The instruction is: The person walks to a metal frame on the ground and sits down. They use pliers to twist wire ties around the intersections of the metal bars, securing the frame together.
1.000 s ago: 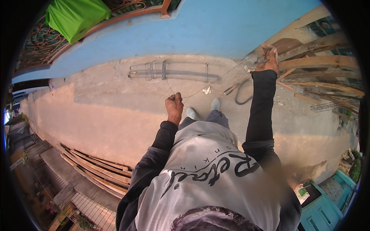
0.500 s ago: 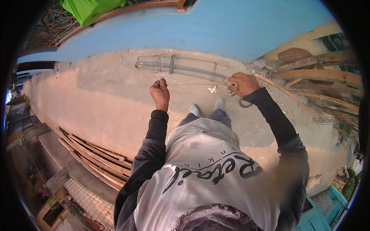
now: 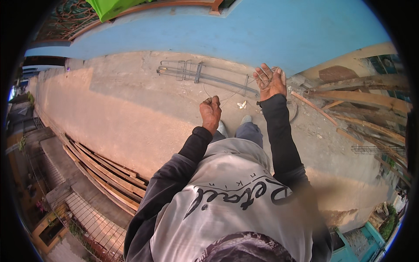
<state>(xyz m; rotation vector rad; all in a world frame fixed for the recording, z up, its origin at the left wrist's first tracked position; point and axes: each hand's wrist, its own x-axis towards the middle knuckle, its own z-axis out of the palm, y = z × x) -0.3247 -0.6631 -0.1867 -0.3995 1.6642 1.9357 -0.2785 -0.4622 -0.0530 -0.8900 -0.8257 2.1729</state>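
Note:
My left hand (image 3: 211, 114) is closed in a pinch on a thin wire, in front of my feet. From its fingertips the wire (image 3: 231, 94) bows up in a loose curve toward my right side. My right hand (image 3: 271, 84) is raised near the blue wall, palm showing and fingers spread. A bend of wire crosses its palm and fingers, and no finger is wrapped round it. Beyond both hands, a bundle of steel rebar (image 3: 198, 72) with bent rectangular stirrups lies on the concrete. Behind my right wrist, a dark ring-like coil (image 3: 295, 112) is partly hidden.
A white scrap (image 3: 241, 105) lies on the concrete ground (image 3: 131, 118) by my feet. Timber boards (image 3: 362, 95) lean at the right, near a wire mesh (image 3: 371, 150). More long planks (image 3: 104, 174) are stacked at the left. The blue wall (image 3: 262, 32) bounds the far side.
My left hand has moved right, nearer my right hand. My right hand has turned palm-up and spread its fingers. The wire, taut between the hands before, now hangs in a loose curve.

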